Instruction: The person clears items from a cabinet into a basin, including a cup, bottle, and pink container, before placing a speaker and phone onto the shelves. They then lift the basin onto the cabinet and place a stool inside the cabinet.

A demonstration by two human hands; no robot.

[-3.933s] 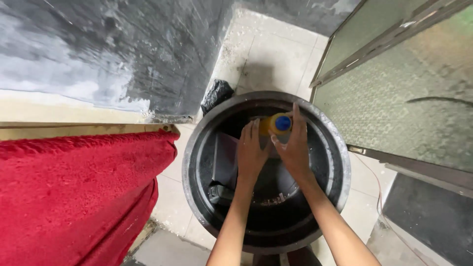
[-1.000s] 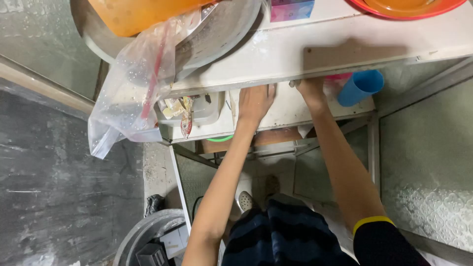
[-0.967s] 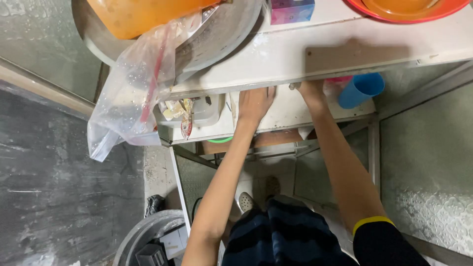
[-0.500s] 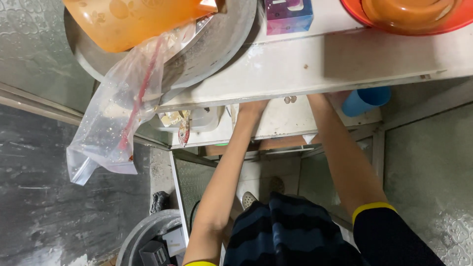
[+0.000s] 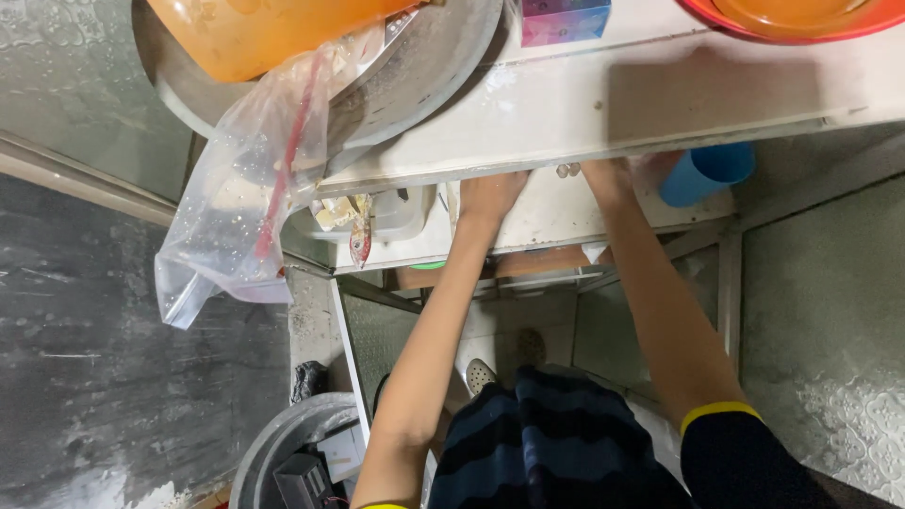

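Both hands are reaching under the white table top (image 5: 660, 104), onto the shelf (image 5: 547, 212) just below it. Left hand (image 5: 490, 198) is showing only its back and wrist; fingers are hiding under the top's edge, so the grip cannot be told. Right hand (image 5: 608, 179) is mostly cut off by the same edge; grip cannot be told either, and what it is touching is hidden. A blue cup (image 5: 707, 174) is lying on the shelf just right of the right hand, partly covered by the top. A clear tub (image 5: 377, 217) with scraps is sitting on the shelf left of the left hand.

On the top, a metal basin (image 5: 434, 66) is overhanging the left end, an orange container (image 5: 273, 33) is sitting in it, cut off by the frame. A clear plastic bag (image 5: 245, 217) is hanging from the basin. A small box (image 5: 566, 19) and a red bowl (image 5: 792, 19) are sitting at the far edge, both cropped.

Below the table, a dark bin (image 5: 292, 452) is standing by wet grey floor (image 5: 94, 377). Striped shorts (image 5: 556, 443) are filling the bottom.
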